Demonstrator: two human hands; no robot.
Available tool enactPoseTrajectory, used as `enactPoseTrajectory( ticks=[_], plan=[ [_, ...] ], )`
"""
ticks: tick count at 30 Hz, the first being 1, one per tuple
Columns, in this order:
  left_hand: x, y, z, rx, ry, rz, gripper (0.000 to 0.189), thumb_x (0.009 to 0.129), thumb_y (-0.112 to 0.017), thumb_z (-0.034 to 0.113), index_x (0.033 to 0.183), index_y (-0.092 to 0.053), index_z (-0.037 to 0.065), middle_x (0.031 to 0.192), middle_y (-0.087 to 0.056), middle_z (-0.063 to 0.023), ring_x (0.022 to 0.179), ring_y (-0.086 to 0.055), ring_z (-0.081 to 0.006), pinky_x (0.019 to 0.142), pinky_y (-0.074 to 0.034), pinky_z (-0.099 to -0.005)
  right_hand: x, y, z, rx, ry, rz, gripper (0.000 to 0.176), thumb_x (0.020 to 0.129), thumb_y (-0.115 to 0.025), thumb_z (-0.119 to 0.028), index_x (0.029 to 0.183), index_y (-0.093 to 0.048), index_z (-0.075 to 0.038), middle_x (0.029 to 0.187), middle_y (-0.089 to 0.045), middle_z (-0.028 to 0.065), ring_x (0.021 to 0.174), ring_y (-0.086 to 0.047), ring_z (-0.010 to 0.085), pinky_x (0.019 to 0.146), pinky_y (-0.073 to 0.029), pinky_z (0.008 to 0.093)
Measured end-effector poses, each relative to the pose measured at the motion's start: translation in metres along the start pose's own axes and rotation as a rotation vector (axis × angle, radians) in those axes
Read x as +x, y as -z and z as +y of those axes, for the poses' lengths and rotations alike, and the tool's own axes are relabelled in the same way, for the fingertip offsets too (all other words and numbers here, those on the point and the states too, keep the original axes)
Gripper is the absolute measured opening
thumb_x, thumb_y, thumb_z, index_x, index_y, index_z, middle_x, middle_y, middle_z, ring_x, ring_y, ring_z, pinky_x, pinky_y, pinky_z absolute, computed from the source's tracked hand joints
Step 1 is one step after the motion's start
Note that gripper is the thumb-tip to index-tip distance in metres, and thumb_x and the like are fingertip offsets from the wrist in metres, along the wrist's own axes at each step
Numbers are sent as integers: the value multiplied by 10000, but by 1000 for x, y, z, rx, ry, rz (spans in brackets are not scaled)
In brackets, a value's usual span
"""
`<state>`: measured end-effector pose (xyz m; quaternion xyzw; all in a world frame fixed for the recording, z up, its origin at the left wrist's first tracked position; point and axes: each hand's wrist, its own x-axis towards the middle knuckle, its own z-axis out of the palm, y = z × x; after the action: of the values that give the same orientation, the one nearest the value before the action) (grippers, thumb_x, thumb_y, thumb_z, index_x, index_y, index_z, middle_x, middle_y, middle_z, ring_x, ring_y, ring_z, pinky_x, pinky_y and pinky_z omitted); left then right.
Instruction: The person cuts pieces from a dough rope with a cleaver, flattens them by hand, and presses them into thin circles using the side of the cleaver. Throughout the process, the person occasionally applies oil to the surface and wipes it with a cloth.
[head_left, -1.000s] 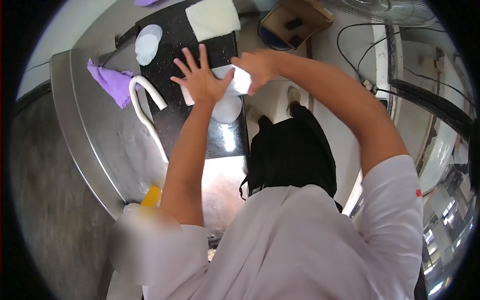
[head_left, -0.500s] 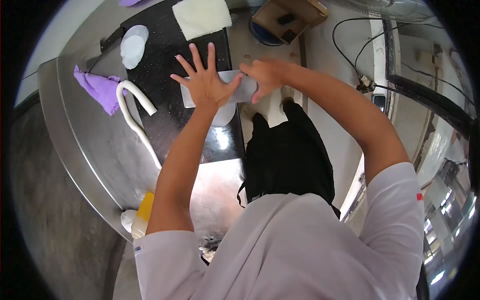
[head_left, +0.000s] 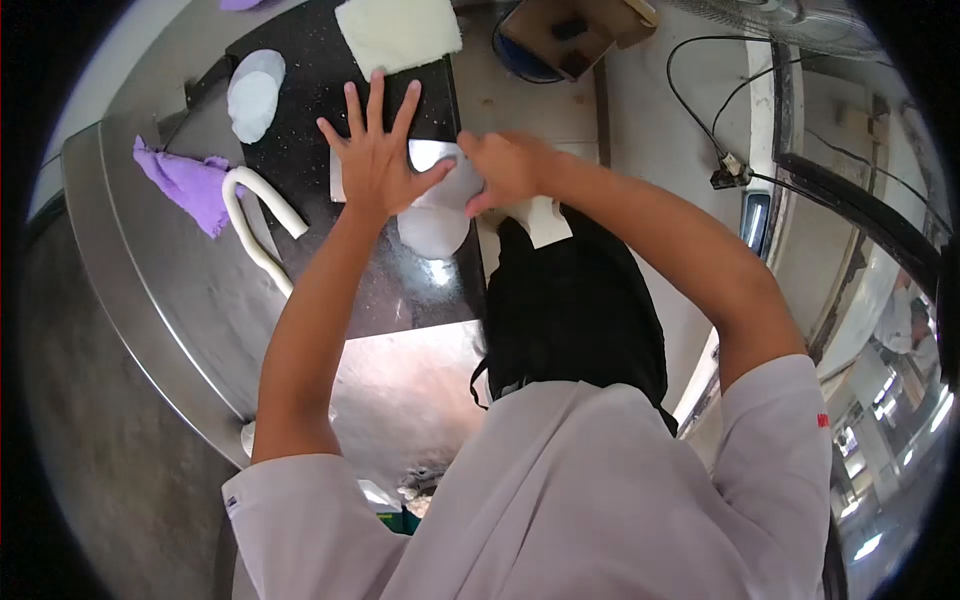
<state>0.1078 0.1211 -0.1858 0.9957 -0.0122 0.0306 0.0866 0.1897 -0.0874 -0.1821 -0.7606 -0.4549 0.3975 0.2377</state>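
My left hand (head_left: pixel 378 172) lies flat with its fingers spread on a wide, flat metal blade (head_left: pixel 424 154), like a cleaver's. My right hand (head_left: pixel 510 168) is closed around the right end of the blade, hiding any handle. Beside the blade, on the near side, a thin white dough round (head_left: pixel 433 234) shows on the black work surface (head_left: pixel 395 300); its far part reaches the blade. Farther left are overlapping thin white rounds (head_left: pixel 255 105). A bent rope of white dough (head_left: pixel 240 225) hangs over the left edge of the black surface onto the metal counter.
A purple cloth (head_left: pixel 190 188) lies on the steel counter (head_left: pixel 165 265) at the left. A folded cream towel (head_left: pixel 398 36) rests at the far end. On the right, a cardboard box (head_left: pixel 575 30) and a black cable (head_left: pixel 672 90) are near the floor and wall.
Both hands and the blade have moved left across the black surface. More of the white round on the near side now shows. The view itself has shifted slightly.
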Motion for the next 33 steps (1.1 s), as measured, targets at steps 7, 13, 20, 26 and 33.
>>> enactPoseTrajectory(
  ticks=[7, 13, 20, 26, 33],
  plan=[
    [-4, -10, 5, -17, -132, -2, 1055, 736, -633, 797, 1609, -268, 331, 1688, -157, -134, 1522, -148, -474, 1043, -159, -836, -15, -22, 8, -106, -24, 92, 907, 660, -859, -606, 1182, -478, 31, 934, -661, 312, 903, -668, 495, 807, -544, 511],
    [37, 28, 5, 242, 25, -144, 1082, 698, -694, 702, 1577, -350, 173, 1679, -125, -207, 1534, -73, -483, 1123, -88, -789, 11, 28, 10, -222, 51, 216, 832, 693, -849, -579, 1165, -483, 1, 905, -661, 295, 955, -644, 489, 815, -528, 512],
    [-7, -10, 7, -84, -165, 10, 997, 780, -688, 684, 1609, -247, 350, 1690, -140, -147, 1546, -123, -426, 1122, -119, -785, -20, -7, 12, -90, 145, 43, 750, 738, -831, -546, 1155, -519, -6, 961, -667, 247, 989, -628, 473, 806, -518, 505],
    [9, -20, 23, -65, -155, 152, 1015, 719, -683, 727, 1590, -298, 375, 1677, -200, -130, 1509, -189, -463, 1085, -163, -799, -28, -12, 31, -103, 72, 101, 738, 757, -808, -569, 1176, -526, -30, 1044, -651, 260, 978, -619, 484, 869, -491, 540],
    [17, 10, -11, 94, -123, 340, 848, 883, -670, 516, 1593, -306, 229, 1655, -259, -101, 1511, -257, -351, 1124, -253, -700, 40, 40, 8, -149, 142, 482, 402, 891, -703, -288, 1058, -486, 7, 947, -638, 276, 935, -601, 503, 757, -467, 535]
  ],
)
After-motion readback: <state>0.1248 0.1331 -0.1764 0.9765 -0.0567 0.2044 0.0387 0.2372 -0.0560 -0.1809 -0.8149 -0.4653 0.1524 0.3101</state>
